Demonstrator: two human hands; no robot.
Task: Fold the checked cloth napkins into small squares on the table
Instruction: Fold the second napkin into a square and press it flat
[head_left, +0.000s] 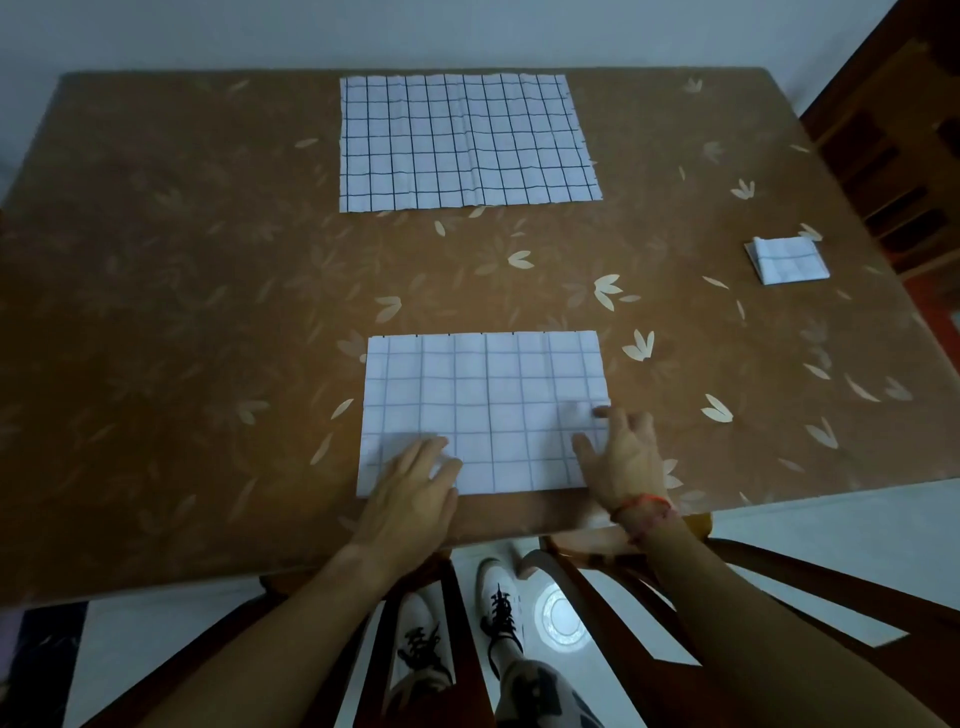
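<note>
Napkin (485, 410), lower centre, is laid long axis left-to-right. Left hand (415, 488) is pressed flat, fingers together, on its near-left part; right hand (626, 457) is set, fingers spread, at its right edge.

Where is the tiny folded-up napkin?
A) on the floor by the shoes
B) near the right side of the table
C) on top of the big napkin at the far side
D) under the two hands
B: the small folded napkin lies alone near the right edge of the table, while the left hand and right hand rest on the near napkin.
</note>
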